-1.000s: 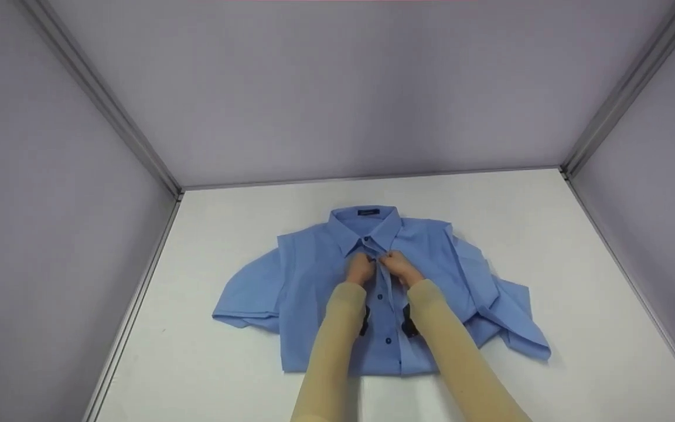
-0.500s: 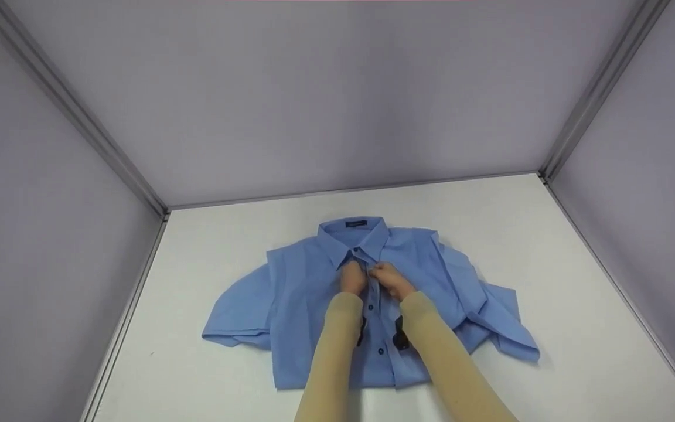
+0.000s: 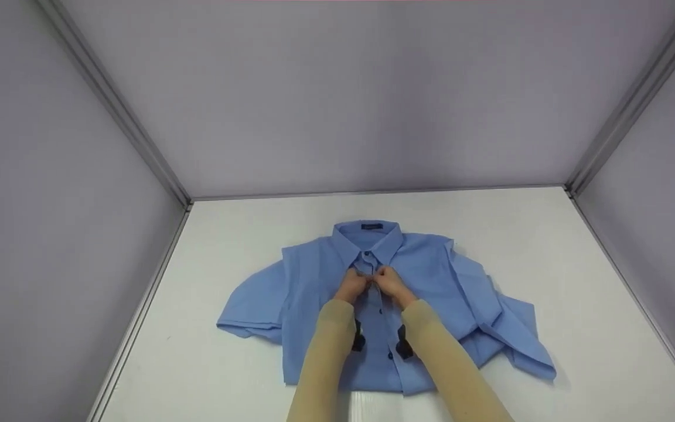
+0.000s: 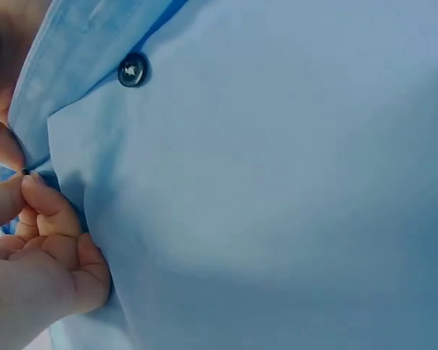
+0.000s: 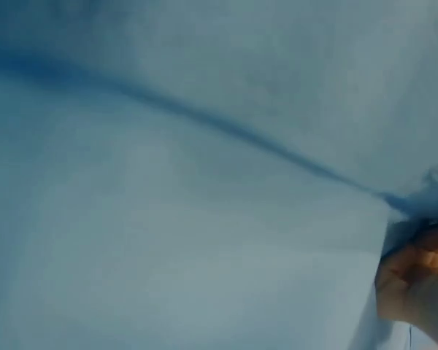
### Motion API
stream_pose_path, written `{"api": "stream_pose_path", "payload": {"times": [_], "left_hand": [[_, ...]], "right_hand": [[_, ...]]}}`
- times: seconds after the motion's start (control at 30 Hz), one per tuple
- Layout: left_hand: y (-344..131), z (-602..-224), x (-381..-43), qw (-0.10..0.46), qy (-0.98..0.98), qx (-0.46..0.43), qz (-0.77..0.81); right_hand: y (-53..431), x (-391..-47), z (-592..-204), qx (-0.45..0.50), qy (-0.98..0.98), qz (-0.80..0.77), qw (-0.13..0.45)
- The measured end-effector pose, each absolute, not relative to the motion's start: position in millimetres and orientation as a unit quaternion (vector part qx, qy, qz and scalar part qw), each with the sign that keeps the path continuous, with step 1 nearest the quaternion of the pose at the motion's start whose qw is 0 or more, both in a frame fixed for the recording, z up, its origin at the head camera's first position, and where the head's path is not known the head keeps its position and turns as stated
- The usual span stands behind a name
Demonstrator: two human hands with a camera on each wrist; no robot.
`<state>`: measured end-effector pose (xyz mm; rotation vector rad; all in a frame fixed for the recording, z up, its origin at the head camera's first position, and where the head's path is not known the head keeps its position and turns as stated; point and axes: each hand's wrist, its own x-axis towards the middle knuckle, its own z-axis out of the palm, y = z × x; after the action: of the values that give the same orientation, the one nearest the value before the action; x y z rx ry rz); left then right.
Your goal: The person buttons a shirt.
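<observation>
A blue button-up shirt (image 3: pixel 320 293) lies face up on the white table, its collar (image 3: pixel 393 241) toward the back wall. Just below the collar, my left hand (image 3: pixel 353 285) and right hand (image 3: pixel 392 283) meet at the front opening, both pinching the fabric. In the left wrist view, the left hand (image 4: pixel 51 255) has its thumb and finger at a small dark button (image 4: pixel 25 172), and the other hand's fingertips touch the same spot. Another dark button (image 4: pixel 133 70) shows on the front strip. The right wrist view catches only part of the right hand (image 5: pixel 416 281) against blue cloth.
The left sleeve (image 3: pixel 252 302) spreads out flat, while the right sleeve (image 3: pixel 510 334) is folded and crumpled. White table (image 3: pixel 197 363) surrounds the shirt. Grey panels (image 3: pixel 337 105) wall off the back and both sides. Dark wrist devices (image 3: pixel 405 343) sit under the cuffs.
The hands have drawn closer together at the front opening, and the left hand's fingers have turned toward the right hand. The head view has shifted slightly; the shirt stays in place.
</observation>
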<state>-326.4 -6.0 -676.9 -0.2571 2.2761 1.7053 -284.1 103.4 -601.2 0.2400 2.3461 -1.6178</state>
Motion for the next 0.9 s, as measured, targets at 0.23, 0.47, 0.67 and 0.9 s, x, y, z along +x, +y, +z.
{"api": "stream_pose_path", "payload": {"times": [0.23,0.47,0.67,0.9], "left_hand": [[-3.5,-561.0,-262.7,0.149,0.777,-0.077,0.607],[-6.9,-596.7,-279.4,0.171,0.767,-0.058,0.616],[-7.8,-611.4,-287.4,0.17,0.758,-0.054,0.627],[-9.6,-613.7,-285.9,0.167,0.755,-0.08,0.629]], "right_hand": [[110.9,-281.3,-601.7,0.061,0.808,-0.571,0.133],[109.5,-267.6,-578.5,0.044,0.794,-0.591,0.134],[115.7,-292.0,-628.7,-0.007,0.809,-0.579,0.099],[123.8,-329.1,-708.6,-0.061,0.78,-0.616,0.097]]}}
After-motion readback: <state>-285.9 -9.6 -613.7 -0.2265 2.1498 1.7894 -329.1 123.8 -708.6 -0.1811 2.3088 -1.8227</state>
